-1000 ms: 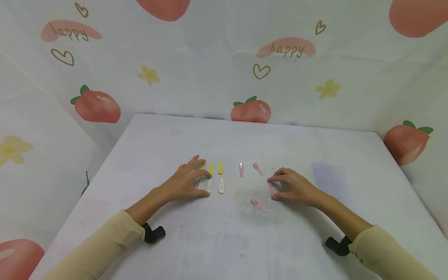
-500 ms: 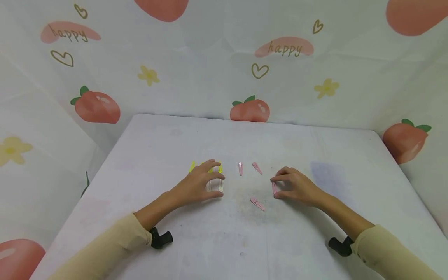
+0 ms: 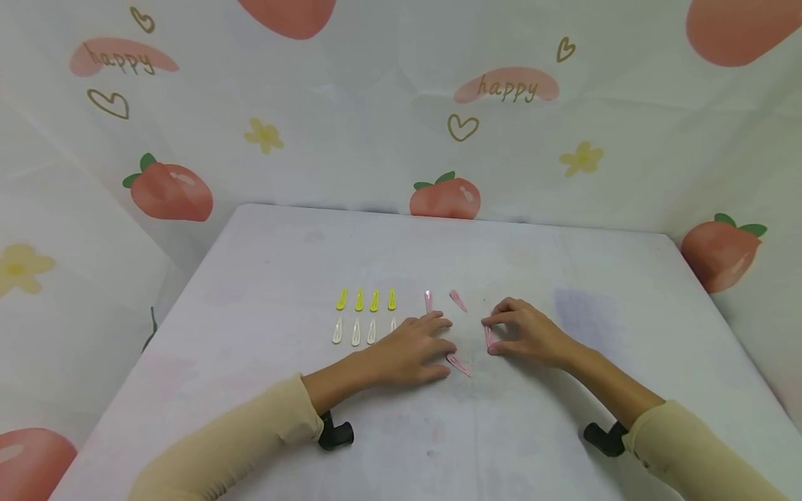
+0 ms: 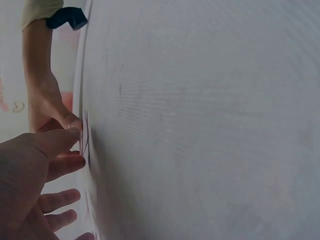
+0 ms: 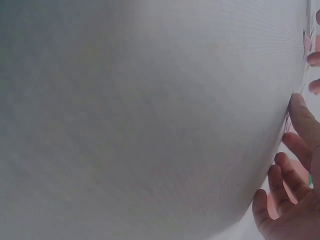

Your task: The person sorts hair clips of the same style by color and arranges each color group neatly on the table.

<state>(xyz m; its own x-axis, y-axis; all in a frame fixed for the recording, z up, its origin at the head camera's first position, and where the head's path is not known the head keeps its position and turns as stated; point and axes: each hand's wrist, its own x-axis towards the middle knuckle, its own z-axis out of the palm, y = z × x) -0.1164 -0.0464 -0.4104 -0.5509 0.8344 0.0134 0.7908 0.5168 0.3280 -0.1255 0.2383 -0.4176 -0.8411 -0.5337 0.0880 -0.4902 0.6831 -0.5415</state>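
Head view, left hand: the left hand [image 3: 407, 353] is spread, thumb and fingers apart, gripping nothing; a slanted pink snap hair clip [image 3: 459, 365] lies at its 3 o'clock, just beside the fingertips, contact uncertain.
Head view, right hand: the right hand [image 3: 529, 334] is half curled, thumb and index finger pinching an outer pink snap hair clip [image 3: 489, 337] at its 2 ends, at the hand's 9 o'clock.
Head view, other pink clips: a glossy pink snap hair clip [image 3: 429, 300] lies at 1 o'clock from the left hand, its lower end covered by fingers; a tilted pink snap hair clip [image 3: 458, 300] lies near it, at 3 o'clock.
Head view, rows: 4 yellow snap hair clips [image 3: 359, 300] at 11 o'clock from the left hand; 4 white snap hair clips [image 3: 356, 332] in a parallel row at 10 o'clock, 1 partly covered.
Head view, setting: white table [image 3: 401, 243]; peach-printed backdrop [image 3: 357, 125] at 12 o'clock.
Left wrist view: left hand at 8 o'clock, fingers separated; right hand at 10 o'clock; clips edge-on, hard to distinguish.
Right wrist view: right hand at 4 o'clock, thumb and index finger bracketing the thin clip; left fingertips at 2 o'clock.
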